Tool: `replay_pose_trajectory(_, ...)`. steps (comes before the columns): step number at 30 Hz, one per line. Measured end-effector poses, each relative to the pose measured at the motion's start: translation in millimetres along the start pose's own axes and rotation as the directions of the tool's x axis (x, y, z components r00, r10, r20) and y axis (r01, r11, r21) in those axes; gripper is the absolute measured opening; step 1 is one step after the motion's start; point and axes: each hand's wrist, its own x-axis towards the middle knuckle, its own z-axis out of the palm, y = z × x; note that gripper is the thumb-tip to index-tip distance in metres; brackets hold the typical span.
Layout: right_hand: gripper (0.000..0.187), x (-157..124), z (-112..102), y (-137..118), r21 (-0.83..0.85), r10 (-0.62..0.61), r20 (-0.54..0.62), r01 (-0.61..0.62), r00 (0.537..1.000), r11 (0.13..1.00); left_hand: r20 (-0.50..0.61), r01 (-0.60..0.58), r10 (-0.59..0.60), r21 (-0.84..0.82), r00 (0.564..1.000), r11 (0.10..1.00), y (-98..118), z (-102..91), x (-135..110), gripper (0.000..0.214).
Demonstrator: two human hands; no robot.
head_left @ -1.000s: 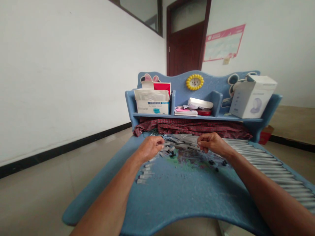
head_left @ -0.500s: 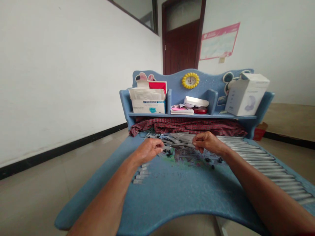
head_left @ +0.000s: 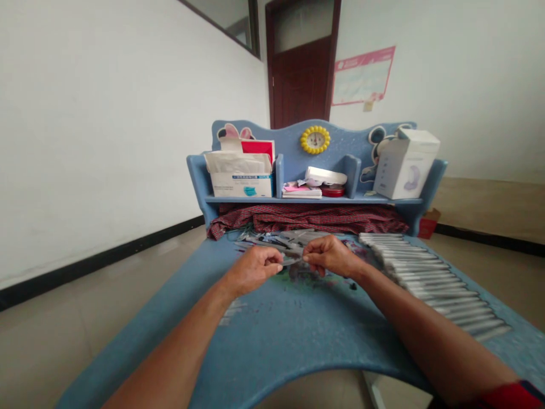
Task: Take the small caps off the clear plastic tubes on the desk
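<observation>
My left hand and my right hand meet over the middle of a blue child's desk. Both are closed in a pinch on the ends of one thin grey pen-like tube held between them. Just behind the hands lies a loose pile of grey tubes and small dark parts. A few short grey pieces lie by my left forearm.
A long row of finished grey tubes lines the desk's right side. A checked red cloth lies under the shelf, which holds a mask box, books, a white box and a yellow clock. A door stands behind.
My hands have drawn closer together and toward me, now pinching one tube between them. The view has shifted right and the desk sits further left.
</observation>
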Motion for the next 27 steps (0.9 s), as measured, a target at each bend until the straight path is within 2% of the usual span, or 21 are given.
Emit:
replay_pose_trajectory(4,0.027,2.3,-3.6,2.1,-0.047,-0.035,-0.082,0.031,0.996,0.998,-0.062,-0.018,0.014,-0.063,0.998,0.998,0.6,6.3,2.0,0.014)
replay_pose_trajectory(6,0.029,1.9,-14.9,5.9,-0.223,0.012,-0.142,-0.044,0.990,0.974,-0.099,-0.004,-0.008,-0.124,0.995,0.992,0.4,5.9,2.5,0.012)
replay_pose_trajectory(8,0.025,1.1,-27.9,11.9,-0.446,0.088,-0.182,-0.162,0.979,0.880,-0.121,0.022,-0.052,-0.236,0.991,0.972,0.7,4.7,2.2,0.013)
replay_pose_trajectory(10,0.019,0.8,-38.6,18.9,-0.572,0.136,-0.206,-0.232,0.969,0.787,-0.125,0.040,-0.097,-0.400,0.987,0.916,2.6,3.6,1.3,0.015)
replay_pose_trajectory(12,0.015,1.3,-44.9,25.1,-0.624,0.152,-0.225,-0.262,0.962,0.736,-0.115,0.034,-0.119,-0.568,0.986,0.822,5.5,3.0,0.2,0.019)
replay_pose_trajectory(15,0.010,2.5,-46.1,29.2,-0.693,0.178,-0.241,-0.297,0.954,0.657,-0.104,0.013,-0.125,-0.713,0.987,0.701,9.0,2.8,-0.6,0.022)
replay_pose_trajectory(20,0.010,-0.7,-46.2,19.9,-0.737,0.283,-0.189,-0.327,0.940,0.592,-0.083,0.051,-0.160,-0.724,0.984,0.688,7.4,4.2,1.1,0.021)
replay_pose_trajectory(27,0.008,-15.2,-67.2,12.3,-0.687,0.486,-0.021,-0.366,0.873,0.628,-0.011,0.091,-0.129,-0.644,0.992,0.760,7.2,9.8,0.3,0.019)
